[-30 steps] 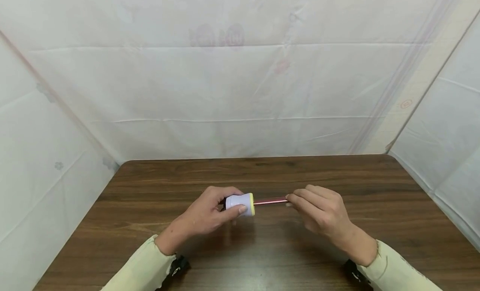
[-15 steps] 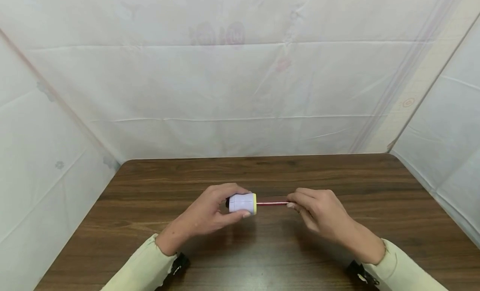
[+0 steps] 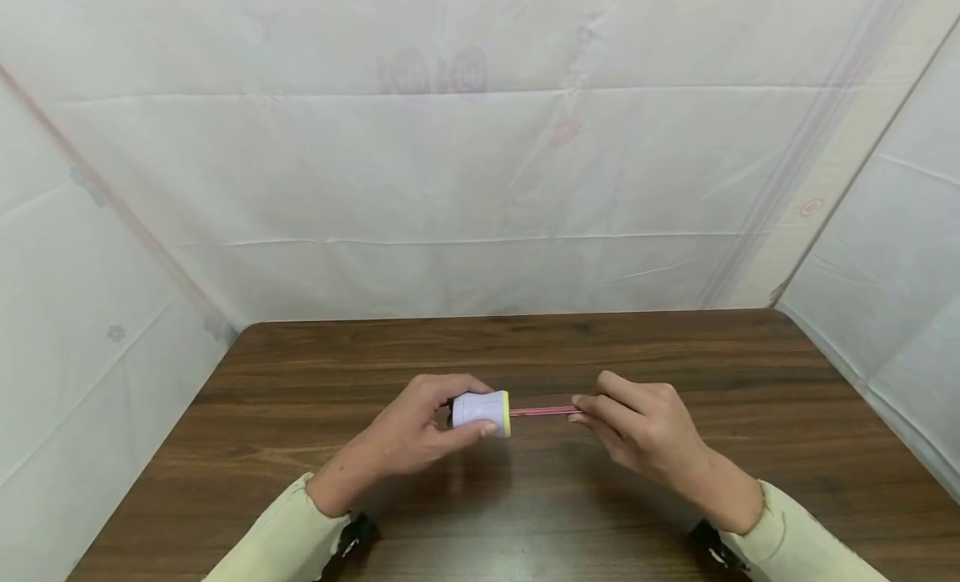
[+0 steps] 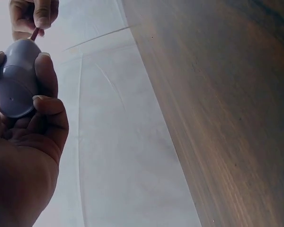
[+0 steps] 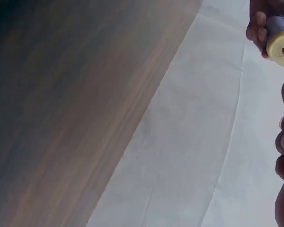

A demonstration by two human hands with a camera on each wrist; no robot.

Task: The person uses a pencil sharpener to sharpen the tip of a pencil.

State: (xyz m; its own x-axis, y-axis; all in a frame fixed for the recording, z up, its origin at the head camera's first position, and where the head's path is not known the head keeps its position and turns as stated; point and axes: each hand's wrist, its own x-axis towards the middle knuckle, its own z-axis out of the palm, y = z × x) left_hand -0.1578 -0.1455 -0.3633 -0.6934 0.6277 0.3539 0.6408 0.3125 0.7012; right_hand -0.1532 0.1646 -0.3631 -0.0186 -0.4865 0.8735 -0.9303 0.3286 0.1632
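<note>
A lavender pencil sharpener with a yellow end is held level above the table by my left hand, thumb on the near side and fingers around the far side. Into the hole in its yellow face runs a dark red pencil. My right hand pinches the pencil's other end between thumb and fingertips, hiding that end. In the left wrist view the sharpener's rounded lavender body lies between thumb and curled fingers. The pencil tip is hidden inside the sharpener.
Both hands are over a dark brown wood-grain table. White sheeting hangs behind it and along both sides. Black straps show under the pale sleeve cuffs.
My right hand has turned back and forth at the wrist, its fingers shifting on the pencil. The pencil stays in the sharpener, and my left hand has barely moved.
</note>
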